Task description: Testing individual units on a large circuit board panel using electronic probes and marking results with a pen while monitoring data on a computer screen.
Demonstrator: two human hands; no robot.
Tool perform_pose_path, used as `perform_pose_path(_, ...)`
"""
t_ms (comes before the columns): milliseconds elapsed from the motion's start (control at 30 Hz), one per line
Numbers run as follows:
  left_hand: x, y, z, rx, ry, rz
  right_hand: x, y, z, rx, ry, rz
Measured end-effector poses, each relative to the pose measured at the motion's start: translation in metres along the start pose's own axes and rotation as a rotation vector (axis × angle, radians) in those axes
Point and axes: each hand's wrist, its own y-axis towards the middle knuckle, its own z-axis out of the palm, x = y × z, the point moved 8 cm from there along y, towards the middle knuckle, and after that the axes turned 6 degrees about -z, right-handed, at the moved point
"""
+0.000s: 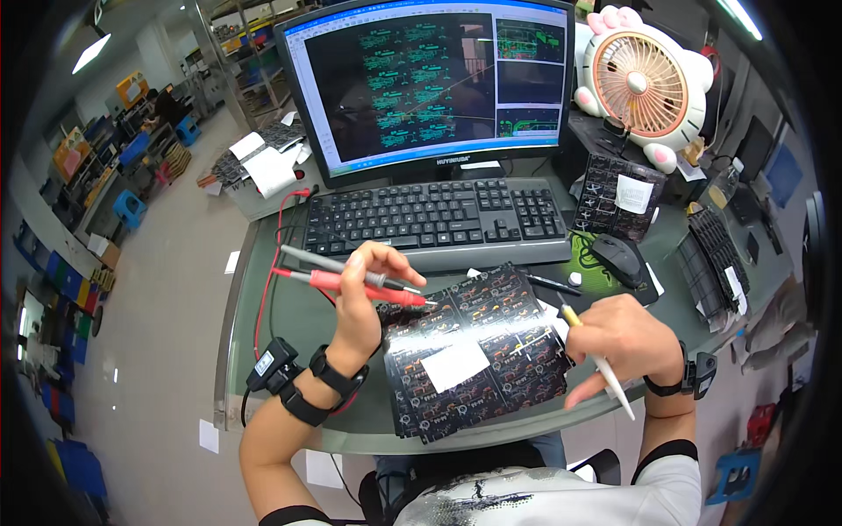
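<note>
My left hand (358, 309) is closed around two test probes, a red probe (405, 298) and a grey-and-black probe (311, 260). Their metal tips point right, over the upper part of a stack of black circuit boards (517, 381). A white paper slip (454, 365) lies on the top board. Beside the stack's right edge, my right hand (630, 335) grips a slim white pen-like tool (616, 390) with a yellowish end. Whether the probe tips touch the board, I cannot tell.
Behind the boards stand a black keyboard (395, 217) and a monitor (324, 96). A mouse (616, 258) sits on a green-and-black mat (586, 259); a black pen (554, 285) lies nearby. More boards (601, 184) and a fan (638, 83) stand right. A red lead (263, 320) runs along the left.
</note>
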Motion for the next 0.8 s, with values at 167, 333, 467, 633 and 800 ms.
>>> perform_pose_path(167,0.006,0.014,0.002,0.016,0.129,-0.087,0.011,-0.001,0.006,-0.03,0.055,-0.108)
perform_pose_path(333,0.008,0.015,0.003,0.015,0.116,-0.098,0.015,-0.001,0.011,-0.006,0.131,-0.119)
perform_pose_path(467,0.01,0.017,0.004,0.018,0.099,-0.115,0.014,-0.001,0.013,0.014,0.192,-0.13)
perform_pose_path(633,0.011,0.017,0.002,0.015,0.089,-0.136,0.011,0.002,0.014,0.007,0.259,-0.137)
perform_pose_path(800,-0.014,0.019,-0.005,-0.035,0.06,-0.094,-0.005,-0.001,-0.007,-0.163,0.455,-0.116)
